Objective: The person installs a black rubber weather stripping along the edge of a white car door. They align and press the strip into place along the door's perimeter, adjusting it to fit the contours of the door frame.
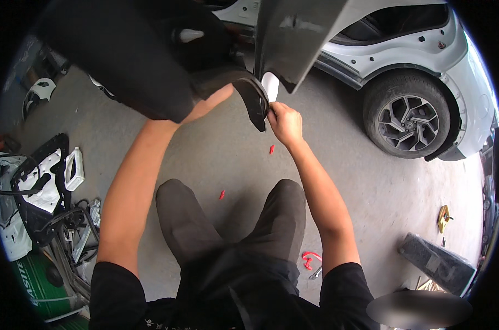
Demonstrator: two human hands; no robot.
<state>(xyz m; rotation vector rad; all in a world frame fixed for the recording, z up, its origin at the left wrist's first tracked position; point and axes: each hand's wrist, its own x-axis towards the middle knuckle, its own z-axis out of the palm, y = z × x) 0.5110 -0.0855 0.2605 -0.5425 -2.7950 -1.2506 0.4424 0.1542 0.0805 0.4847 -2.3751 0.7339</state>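
A large black panel (123, 55) with a pale oval piece on it fills the upper left. Its curved black edge strip (255, 102) bends down at the centre. My left hand (208, 105) is against the panel's underside, closed on its lower edge; the panel covers part of the hand. The fingers of my right hand (285, 122) are curled and pinch the end of the curved strip. Just above them is a smooth white piece (270, 87), beside a grey painted panel (291, 44) that hangs down from the top.
A white car body with a wheel (408, 124) stands at the right. Red pieces (222, 194) lie on the concrete floor (200, 159). Removed car parts (40, 187) and a green drum (43, 286) are at the left. A dark box (436, 264) lies at the lower right.
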